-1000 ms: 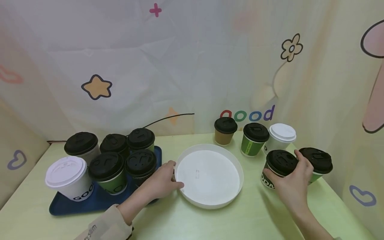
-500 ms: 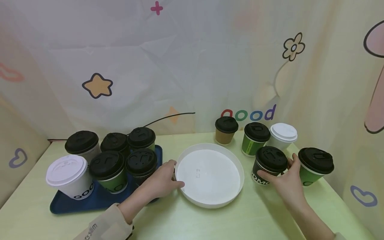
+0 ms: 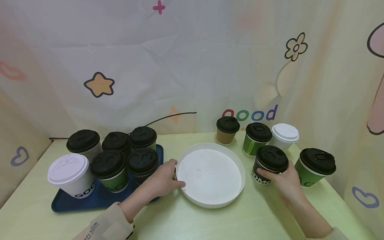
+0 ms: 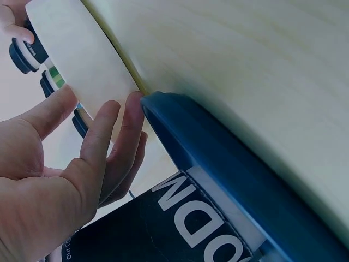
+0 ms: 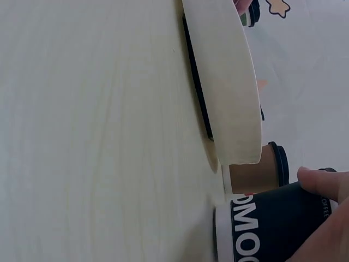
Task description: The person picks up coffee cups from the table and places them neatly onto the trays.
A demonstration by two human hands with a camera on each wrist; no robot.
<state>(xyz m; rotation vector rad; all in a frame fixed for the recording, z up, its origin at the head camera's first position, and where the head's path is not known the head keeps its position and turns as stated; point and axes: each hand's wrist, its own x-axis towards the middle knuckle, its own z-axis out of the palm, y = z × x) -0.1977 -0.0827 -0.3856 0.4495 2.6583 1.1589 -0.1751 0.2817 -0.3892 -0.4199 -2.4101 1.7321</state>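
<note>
My left hand (image 3: 163, 180) is at the left side of a round white tray (image 3: 210, 202). In the left wrist view its thumb and extended fingers (image 4: 112, 117) rest against the tray's outer wall (image 4: 87, 60). To the right of the tray, my right hand (image 3: 286, 183) grips a black paper coffee cup (image 3: 260, 173) with a black lid and white lettering. That hand's thumb (image 5: 316, 183) lies along the cup's side in the right wrist view, and the other fingers are hidden behind it. The cup stands nearly upright, its base close to the table.
A blue tray (image 3: 60, 205) on the left carries several lidded cups, including a large white one (image 3: 72, 176). Behind the held cup stand a brown cup (image 3: 226, 135), a green cup (image 3: 252, 145) and a white-lidded cup (image 3: 283, 136). Another green cup (image 3: 312, 171) is at right.
The right hand shifted the black coffee cup left, away from the green cup at right, and its fingers went from the lid down around the side. The left hand stayed at the white tray.
</note>
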